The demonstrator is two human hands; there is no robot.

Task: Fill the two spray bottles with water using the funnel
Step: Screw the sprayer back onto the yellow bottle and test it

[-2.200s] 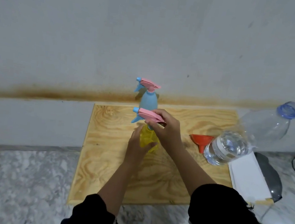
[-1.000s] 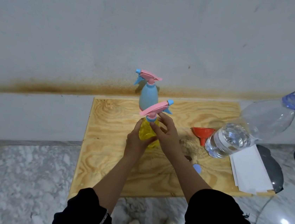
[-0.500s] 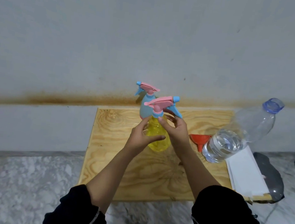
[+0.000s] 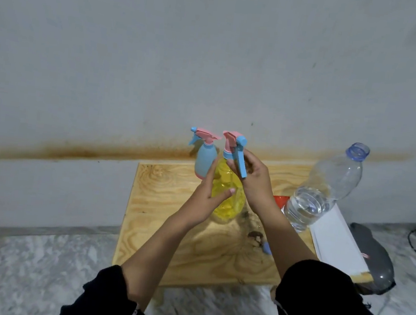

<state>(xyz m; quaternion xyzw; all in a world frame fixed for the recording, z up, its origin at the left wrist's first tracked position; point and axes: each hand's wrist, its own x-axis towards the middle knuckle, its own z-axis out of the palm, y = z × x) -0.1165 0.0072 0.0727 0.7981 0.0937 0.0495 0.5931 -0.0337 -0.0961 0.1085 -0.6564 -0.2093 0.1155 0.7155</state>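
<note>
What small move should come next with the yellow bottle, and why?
Probably twist the spray head off and lift it clear. It sits on the neck of the yellow spray bottle, with the right hand holding its collar and the left hand gripping the body; the funnel lies unused by the water bottle.

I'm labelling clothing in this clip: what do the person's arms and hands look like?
Both arms wear black long sleeves, the left sleeve and right sleeve pushed up near the elbows, forearms bare. A thin pale line edges the left cuff. The left hand and right hand are bare: no gloves, rings or watch visible.
</note>
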